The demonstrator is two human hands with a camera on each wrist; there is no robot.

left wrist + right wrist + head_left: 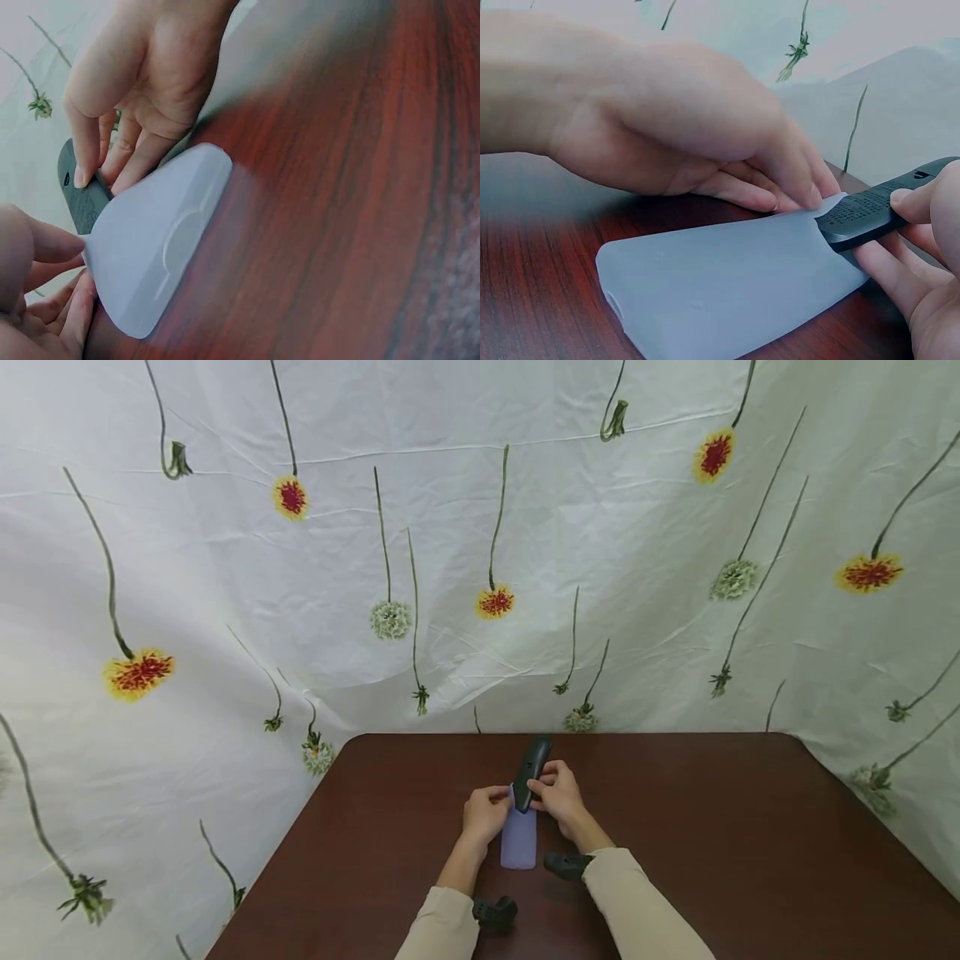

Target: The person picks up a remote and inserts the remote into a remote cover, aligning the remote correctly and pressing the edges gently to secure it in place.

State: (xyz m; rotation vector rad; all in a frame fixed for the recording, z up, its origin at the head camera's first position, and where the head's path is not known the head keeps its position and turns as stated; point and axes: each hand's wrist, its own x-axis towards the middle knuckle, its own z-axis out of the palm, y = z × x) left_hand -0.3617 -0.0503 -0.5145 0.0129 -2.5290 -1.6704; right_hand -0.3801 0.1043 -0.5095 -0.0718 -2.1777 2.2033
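Note:
A pale, translucent sleeve (pixel 519 843) lies lengthwise on the table, its open end facing away from me. My left hand (pixel 485 814) pinches the edge of that opening between thumb and fingers, seen closely in the right wrist view. My right hand (pixel 561 795) holds a slim black remote control (pixel 533 767), thumb on top and fingers beneath. The near end of the remote sits at the mouth of the sleeve (pixel 727 281), with most of its length outside and tilted up. In the left wrist view the sleeve hides that near end.
The dark reddish-brown wooden table (pixel 675 827) extends on both sides of my hands. A white cloth (pixel 450 543) printed with flowers hangs behind and around it. Black wrist devices (pixel 495 912) stick out inward from both beige sleeve cuffs.

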